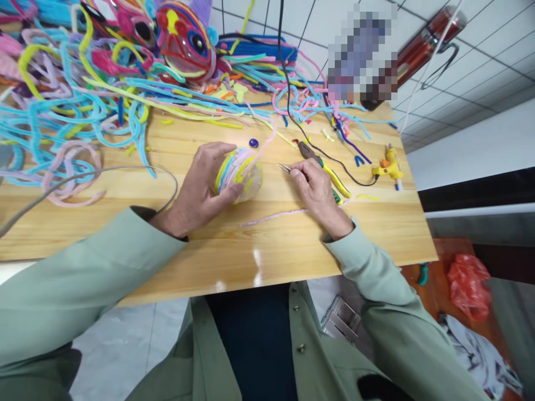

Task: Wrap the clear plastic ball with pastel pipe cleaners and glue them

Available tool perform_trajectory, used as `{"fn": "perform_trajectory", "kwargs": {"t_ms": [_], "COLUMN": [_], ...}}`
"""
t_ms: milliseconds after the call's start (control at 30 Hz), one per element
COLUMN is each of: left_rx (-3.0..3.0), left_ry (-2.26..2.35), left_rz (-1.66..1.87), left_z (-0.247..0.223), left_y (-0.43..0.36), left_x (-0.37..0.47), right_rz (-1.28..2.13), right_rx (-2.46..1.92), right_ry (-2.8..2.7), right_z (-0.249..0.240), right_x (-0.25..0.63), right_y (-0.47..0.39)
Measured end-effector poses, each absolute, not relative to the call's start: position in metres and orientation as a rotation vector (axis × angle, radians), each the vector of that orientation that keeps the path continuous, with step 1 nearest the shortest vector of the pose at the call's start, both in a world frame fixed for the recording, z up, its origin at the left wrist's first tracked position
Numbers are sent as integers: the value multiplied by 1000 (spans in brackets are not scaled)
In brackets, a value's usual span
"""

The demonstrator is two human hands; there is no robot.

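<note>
My left hand (205,189) is closed around a clear round ball (251,184) partly wrapped in yellow, blue, pink and lilac pipe cleaners. One pink pipe cleaner end (267,142) sticks up from its top. To the right of the ball, my right hand (312,186) grips slim metal tweezers (284,167), their pointed tips turned toward the ball; the rest is hidden in the fingers. Pliers (308,151) with yellow and green handles lie beside and partly behind the right hand. A lilac pipe cleaner (273,216) lies in front of the ball.
Tangled pipe cleaners (62,122) cover the left and back of the wooden table (200,267). A decorated mask-like piece (184,42) stands among them. A dark blue round bit (253,143) sits behind the ball. A yellow glue gun (388,167) with its cord and a red thermos (418,53) are at right.
</note>
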State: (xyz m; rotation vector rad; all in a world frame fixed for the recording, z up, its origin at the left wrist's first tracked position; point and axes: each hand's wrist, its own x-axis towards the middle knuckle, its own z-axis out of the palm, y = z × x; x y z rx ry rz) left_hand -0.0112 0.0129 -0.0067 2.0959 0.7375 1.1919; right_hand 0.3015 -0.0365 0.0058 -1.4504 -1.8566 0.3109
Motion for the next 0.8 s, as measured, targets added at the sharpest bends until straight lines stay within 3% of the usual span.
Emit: {"fn": "perform_trajectory", "kwargs": {"t_ms": [267, 500, 700, 800], "left_rx": [2158, 2465, 1875, 1514], "left_ry": [813, 726, 816, 856], "left_rz": [1233, 1727, 1180, 1137], "left_z": [-3, 35, 42, 37], "left_y": [11, -22, -69, -73], "left_x": [-12, -4, 34, 48], "right_rz": [353, 625, 640, 670], "right_rx": [-1401, -1290, -1171, -1118], "right_ry": [-1748, -1578, -1602, -1637], "right_z": [17, 26, 41, 44], "right_x": [293, 276, 265, 261], "right_y": [-41, -59, -77, -87]}}
